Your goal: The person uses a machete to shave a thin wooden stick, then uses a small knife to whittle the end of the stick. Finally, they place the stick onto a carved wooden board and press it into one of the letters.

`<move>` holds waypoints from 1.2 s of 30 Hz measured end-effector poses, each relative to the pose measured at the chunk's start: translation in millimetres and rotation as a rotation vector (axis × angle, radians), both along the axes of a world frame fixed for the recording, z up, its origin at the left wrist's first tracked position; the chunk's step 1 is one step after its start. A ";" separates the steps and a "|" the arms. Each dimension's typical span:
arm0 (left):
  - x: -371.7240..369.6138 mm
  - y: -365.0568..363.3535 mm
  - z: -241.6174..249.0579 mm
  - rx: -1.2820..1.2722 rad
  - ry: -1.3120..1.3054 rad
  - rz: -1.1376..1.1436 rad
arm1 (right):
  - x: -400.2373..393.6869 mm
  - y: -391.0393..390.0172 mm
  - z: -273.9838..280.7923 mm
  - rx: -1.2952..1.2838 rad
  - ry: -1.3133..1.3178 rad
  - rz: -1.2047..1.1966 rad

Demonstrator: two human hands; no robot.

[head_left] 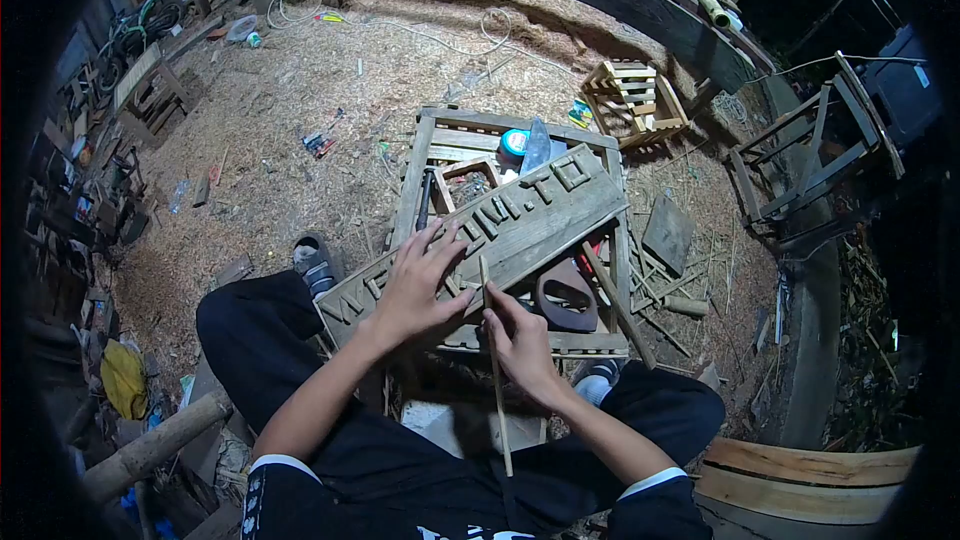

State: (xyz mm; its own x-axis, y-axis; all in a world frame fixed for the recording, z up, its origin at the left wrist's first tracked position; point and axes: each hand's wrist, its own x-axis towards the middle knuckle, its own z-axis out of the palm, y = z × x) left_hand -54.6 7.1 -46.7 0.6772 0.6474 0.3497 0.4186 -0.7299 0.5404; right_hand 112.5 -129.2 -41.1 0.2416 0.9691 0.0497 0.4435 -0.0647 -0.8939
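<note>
Your left hand [425,275] lies spread and palm down on the wooden board [560,225], gripping nothing that shows, probably to keep the board from sliding. Your right hand [518,340] is closed around a thin wooden stick [497,405], pinching it close to its upper end; that grip likely gives you fine control where the tip meets the board, while the longer part trails loose toward your lap. You can't tell whether the tip presses on the wood or just hovers.

The board lies slantwise across the slatted table [411,180] between your knees, its near left end jutting past the frame, which seems to bring the lettering within easy reach. The brown handle [573,322] sits just beside its near edge; the blue round container [515,143] and grey blade [536,147] lie beyond its far edge, seemingly out of your way.

The board is long, flat and greyish brown, with raised wooden letters [541,189] along it; "M.TO" reads clearly, but your left hand hides the middle.
</note>
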 end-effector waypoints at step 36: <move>-17.4 23.0 2.9 -0.146 -0.066 -0.150 | 0.4 0.6 5.8 -0.058 0.014 -0.048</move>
State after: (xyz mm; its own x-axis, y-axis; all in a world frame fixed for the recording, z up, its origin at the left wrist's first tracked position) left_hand -72.0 30.1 -43.8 0.7486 0.5881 0.3061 0.2714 -0.6930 0.6679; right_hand 113.0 -128.6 -35.4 0.2878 0.9576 -0.0099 0.4260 -0.1373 -0.8942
